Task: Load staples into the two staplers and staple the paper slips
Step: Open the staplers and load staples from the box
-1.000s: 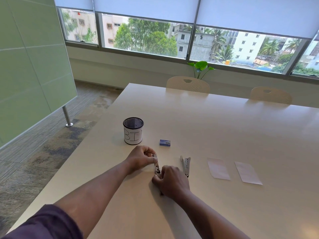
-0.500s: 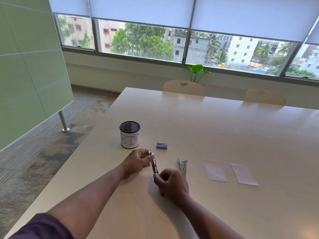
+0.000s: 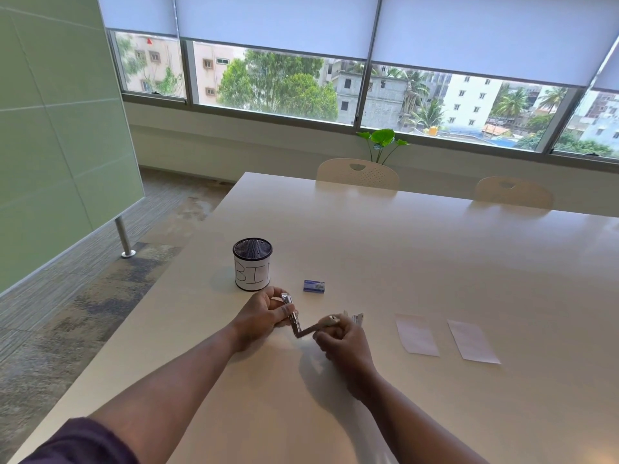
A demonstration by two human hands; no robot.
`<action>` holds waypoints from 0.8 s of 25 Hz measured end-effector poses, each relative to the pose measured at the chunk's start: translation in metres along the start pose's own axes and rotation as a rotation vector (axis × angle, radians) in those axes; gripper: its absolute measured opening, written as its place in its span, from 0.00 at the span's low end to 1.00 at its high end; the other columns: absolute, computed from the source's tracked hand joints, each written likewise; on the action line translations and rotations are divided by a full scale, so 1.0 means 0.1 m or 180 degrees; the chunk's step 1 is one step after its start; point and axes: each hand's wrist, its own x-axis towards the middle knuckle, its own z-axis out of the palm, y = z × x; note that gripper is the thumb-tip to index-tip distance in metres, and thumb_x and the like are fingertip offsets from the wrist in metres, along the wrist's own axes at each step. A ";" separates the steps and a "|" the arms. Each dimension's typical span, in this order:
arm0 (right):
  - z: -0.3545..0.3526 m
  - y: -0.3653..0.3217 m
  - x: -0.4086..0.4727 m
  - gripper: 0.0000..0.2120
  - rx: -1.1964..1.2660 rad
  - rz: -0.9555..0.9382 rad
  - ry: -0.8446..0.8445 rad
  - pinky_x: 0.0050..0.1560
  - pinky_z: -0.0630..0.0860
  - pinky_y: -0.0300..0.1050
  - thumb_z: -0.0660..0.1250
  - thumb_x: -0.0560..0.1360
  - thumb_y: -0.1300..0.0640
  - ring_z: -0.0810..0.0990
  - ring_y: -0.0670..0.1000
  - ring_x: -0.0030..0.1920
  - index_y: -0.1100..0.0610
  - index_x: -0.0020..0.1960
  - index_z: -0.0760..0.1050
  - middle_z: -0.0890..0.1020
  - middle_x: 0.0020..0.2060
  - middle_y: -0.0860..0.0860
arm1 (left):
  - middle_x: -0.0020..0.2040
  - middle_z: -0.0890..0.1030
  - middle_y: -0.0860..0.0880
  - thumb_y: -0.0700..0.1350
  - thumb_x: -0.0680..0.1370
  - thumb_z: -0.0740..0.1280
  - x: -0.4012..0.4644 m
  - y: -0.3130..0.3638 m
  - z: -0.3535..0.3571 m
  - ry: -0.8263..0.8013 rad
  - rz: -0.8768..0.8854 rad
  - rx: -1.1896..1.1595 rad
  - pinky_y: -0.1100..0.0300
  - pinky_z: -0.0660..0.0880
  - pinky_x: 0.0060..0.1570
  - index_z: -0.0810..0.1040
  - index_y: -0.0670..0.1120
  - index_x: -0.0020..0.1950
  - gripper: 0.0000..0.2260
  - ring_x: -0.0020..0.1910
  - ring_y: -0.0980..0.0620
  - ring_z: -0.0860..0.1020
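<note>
Here both hands (image 3: 264, 316) (image 3: 341, 339) hold a stapler (image 3: 303, 324) hinged wide open

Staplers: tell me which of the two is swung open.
The stapler held between the left hand and right hand is hinged open into a V. The second stapler lies untouched on the table, right of the hands.

Cream table (image 3: 435, 262), black mesh cup (image 3: 252, 262) wrapped in white paper lettered "BIN" in black, blue staple box (image 3: 314, 286), silver stapler (image 3: 303, 324), two white slips (image 3: 416, 333), purple sleeve (image 3: 80, 443), pale green partition (image 3: 50, 128), mottled grey carpet (image 3: 83, 313).
</note>
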 end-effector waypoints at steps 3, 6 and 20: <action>0.08 0.07 -0.04 0.05 -0.0339 -0.0217 0.0073 0.35 0.72 0.42 0.75 0.72 0.57 0.76 0.45 0.32 0.53 0.42 0.79 0.81 0.30 0.44 | 0.49 0.85 0.36 0.34 0.79 0.70 -0.03 0.01 0.03 -0.0258 -0.0036 0.0201 0.49 0.82 0.51 0.73 0.39 0.61 0.12 0.47 0.44 0.84; 0.14 0.06 -0.05 0.09 -0.1365 -0.0189 0.0318 0.37 0.73 0.44 0.74 0.71 0.43 0.81 0.42 0.37 0.45 0.43 0.77 0.84 0.37 0.40 | 0.43 0.87 0.42 0.37 0.78 0.72 -0.07 0.04 0.04 -0.0418 -0.0005 0.0423 0.62 0.77 0.34 0.75 0.40 0.62 0.13 0.37 0.50 0.83; 0.23 0.15 -0.14 0.20 -0.1768 -0.1076 0.0137 0.49 0.76 0.49 0.63 0.76 0.39 0.78 0.47 0.51 0.42 0.65 0.64 0.81 0.44 0.40 | 0.43 0.85 0.49 0.65 0.81 0.60 -0.11 0.06 0.10 -0.0429 -0.0009 0.0326 0.65 0.69 0.32 0.85 0.50 0.59 0.23 0.35 0.56 0.80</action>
